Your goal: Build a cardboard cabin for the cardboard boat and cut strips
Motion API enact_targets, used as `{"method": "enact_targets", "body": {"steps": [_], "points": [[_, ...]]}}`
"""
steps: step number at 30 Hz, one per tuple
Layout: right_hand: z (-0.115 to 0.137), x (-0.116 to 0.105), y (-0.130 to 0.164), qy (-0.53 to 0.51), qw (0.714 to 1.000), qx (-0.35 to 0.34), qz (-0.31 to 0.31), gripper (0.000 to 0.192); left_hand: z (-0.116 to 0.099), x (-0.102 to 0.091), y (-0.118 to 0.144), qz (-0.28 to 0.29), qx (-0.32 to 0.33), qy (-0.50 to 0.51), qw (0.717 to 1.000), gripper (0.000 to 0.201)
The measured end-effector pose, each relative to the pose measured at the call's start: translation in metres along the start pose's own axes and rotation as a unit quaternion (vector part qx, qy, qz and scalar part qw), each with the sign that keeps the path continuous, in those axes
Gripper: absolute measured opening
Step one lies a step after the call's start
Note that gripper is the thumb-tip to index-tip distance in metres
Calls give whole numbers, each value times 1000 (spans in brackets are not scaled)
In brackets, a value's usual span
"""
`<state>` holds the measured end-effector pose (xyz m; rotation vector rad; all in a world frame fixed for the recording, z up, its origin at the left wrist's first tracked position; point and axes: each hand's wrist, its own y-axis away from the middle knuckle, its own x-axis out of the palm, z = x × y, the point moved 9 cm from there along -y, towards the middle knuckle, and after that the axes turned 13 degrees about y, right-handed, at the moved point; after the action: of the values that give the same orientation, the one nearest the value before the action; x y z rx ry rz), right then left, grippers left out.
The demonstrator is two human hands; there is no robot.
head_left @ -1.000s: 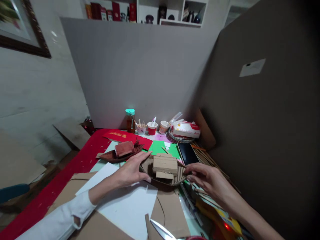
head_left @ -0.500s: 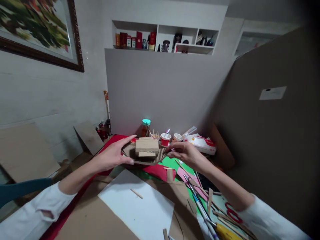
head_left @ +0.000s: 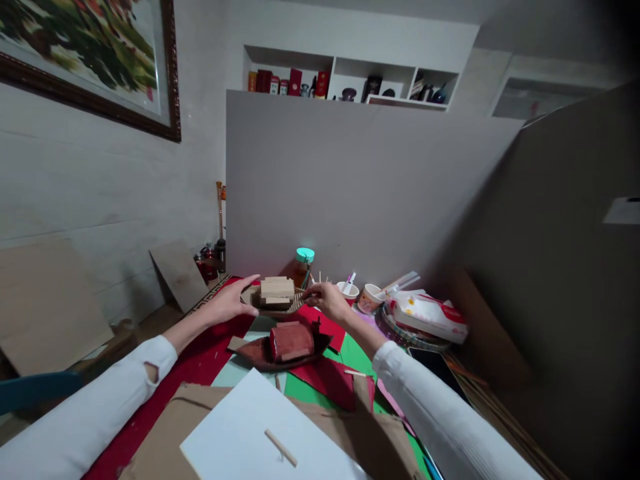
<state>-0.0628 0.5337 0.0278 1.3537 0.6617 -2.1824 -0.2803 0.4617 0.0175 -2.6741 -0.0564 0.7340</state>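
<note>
A bare cardboard model boat [head_left: 277,291] with a boxy cabin is held between my hands at the far side of the table. My left hand [head_left: 226,307] grips its left end, thumb at the near side and fingers at the far side. At the right end, by the ridged deck, my right hand [head_left: 327,299] pinches the boat with curled fingers. Nearer to me sits a second model boat [head_left: 293,341], painted reddish brown with a rounded cabin. A white sheet [head_left: 250,427] lies in front, with a small wooden stick [head_left: 281,447] on it.
Behind my right hand stand paper cups [head_left: 370,299] with pens and sticks, and a jar with a turquoise lid [head_left: 305,255]. To the right is a tissue pack [head_left: 430,315] on a round tray. A grey panel [head_left: 350,180] closes off the back.
Both hands have carried the cardboard boat farther away and slightly left. The painted boat, previously hidden behind it, now shows. The view has shifted a little.
</note>
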Motion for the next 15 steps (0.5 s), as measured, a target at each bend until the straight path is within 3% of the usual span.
{"method": "enact_targets", "body": {"steps": [6, 15], "points": [[-20, 22, -8, 1, 1000, 16, 18, 32, 25, 14, -13, 33, -18, 19, 999, 43], [-32, 34, -14, -56, 997, 21, 39, 31, 27, 23, -14, 60, -26, -4, 998, 42]]}}
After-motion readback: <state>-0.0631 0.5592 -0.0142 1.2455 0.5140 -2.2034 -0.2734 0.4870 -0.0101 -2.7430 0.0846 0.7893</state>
